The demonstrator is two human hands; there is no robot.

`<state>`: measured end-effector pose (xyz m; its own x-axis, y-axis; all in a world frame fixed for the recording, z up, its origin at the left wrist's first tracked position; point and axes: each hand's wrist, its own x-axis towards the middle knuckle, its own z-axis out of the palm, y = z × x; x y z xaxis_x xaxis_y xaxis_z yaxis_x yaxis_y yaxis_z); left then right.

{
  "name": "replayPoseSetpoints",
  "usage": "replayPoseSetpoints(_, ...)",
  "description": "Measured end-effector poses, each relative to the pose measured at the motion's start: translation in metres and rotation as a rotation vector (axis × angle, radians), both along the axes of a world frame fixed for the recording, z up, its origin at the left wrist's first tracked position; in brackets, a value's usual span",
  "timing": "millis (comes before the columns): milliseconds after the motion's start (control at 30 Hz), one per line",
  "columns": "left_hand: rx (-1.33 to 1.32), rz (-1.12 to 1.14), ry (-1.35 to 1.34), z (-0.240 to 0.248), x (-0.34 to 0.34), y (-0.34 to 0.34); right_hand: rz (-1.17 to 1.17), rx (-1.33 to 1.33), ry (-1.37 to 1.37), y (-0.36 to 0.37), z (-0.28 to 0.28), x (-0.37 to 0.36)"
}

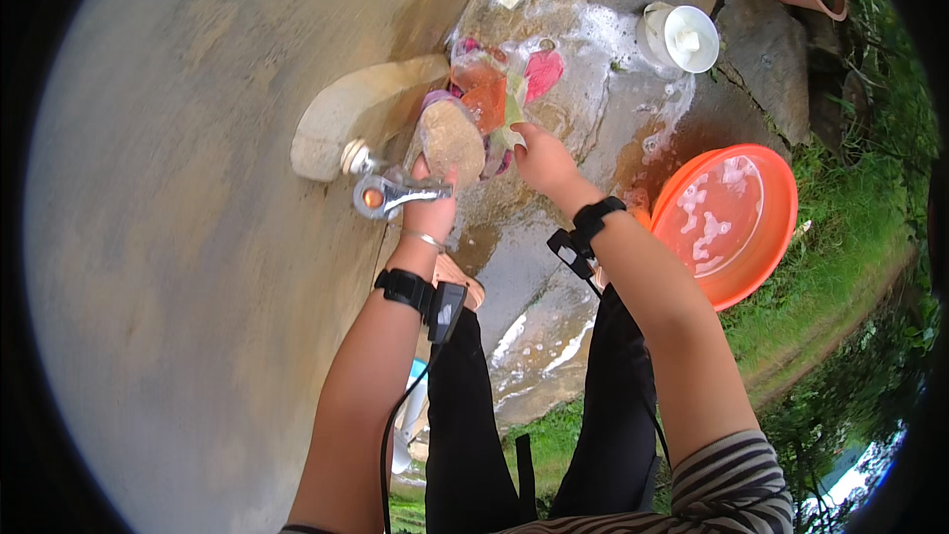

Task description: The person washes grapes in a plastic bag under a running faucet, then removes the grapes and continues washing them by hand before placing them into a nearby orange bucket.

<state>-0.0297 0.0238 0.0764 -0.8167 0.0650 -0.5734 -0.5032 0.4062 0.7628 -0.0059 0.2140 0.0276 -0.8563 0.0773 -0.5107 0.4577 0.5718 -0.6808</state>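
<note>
A tan rounded stone (453,141) rests on a bundle of wet cloth with orange, pink and purple parts (482,99) on the soapy rock slab. My left hand (431,210) grips the stone's near end, partly hidden behind a metal tap (400,190). My right hand (544,160) is closed in a pinch on a pale green edge of cloth (514,101), just right of the stone. A pink piece of cloth (543,74) lies flat at the bundle's far right.
The tap juts from a concrete wall (198,188) on the left. A curved stone piece (336,124) stands against that wall. A white bucket (690,40) is at the far right, an orange basin (781,222) with sudsy water nearer. A small white block (510,0) lies beyond the cloth.
</note>
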Motion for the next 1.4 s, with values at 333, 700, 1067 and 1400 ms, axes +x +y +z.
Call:
replayPoseSetpoints(333,0.05,0.097,0.09,-0.012,-0.005,0.012,0.341,0.149,-0.009,-0.006,-0.081,-0.069)
replayPoseSetpoints(700,0.066,0.199,0.022,0.005,-0.015,0.034,0.159,0.203,-0.001,0.01,-0.045,0.015)
replayPoseSetpoints(1067,0.208,0.256,-0.153,0.002,-0.015,0.032,-0.426,-1.186,-0.083,0.009,0.082,0.0)
replayPoseSetpoints(1400,0.421,0.467,-0.252,0.035,-0.01,0.035,-0.466,-1.151,-0.068,-0.014,0.067,-0.002)
